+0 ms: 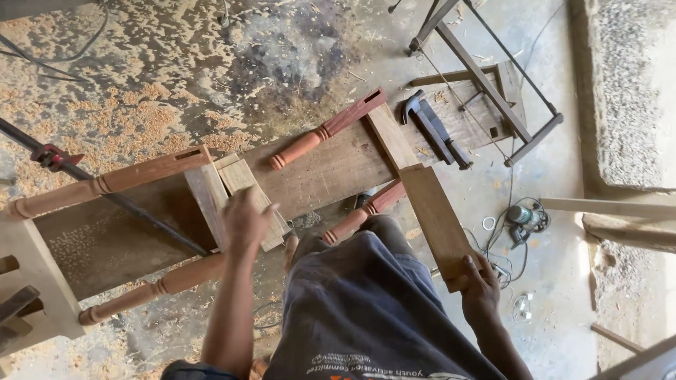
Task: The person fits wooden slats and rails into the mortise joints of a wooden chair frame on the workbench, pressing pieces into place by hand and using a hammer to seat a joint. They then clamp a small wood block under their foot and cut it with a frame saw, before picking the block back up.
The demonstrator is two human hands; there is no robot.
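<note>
My left hand presses down on a short wooden rail joined between two turned reddish legs, next to a pale loose board. My right hand grips the near end of a flat brown plank that sticks out from the other pair of turned legs. The furniture frame lies on its side across a long wooden bench top. My torso in dark fabric hides the lower part of the frame.
A claw hammer lies on the bench's far end. A long bar clamp with a red head crosses the left side. Sawdust covers the floor at upper left. A power tool with cord sits on the floor at right, beside a metal stand.
</note>
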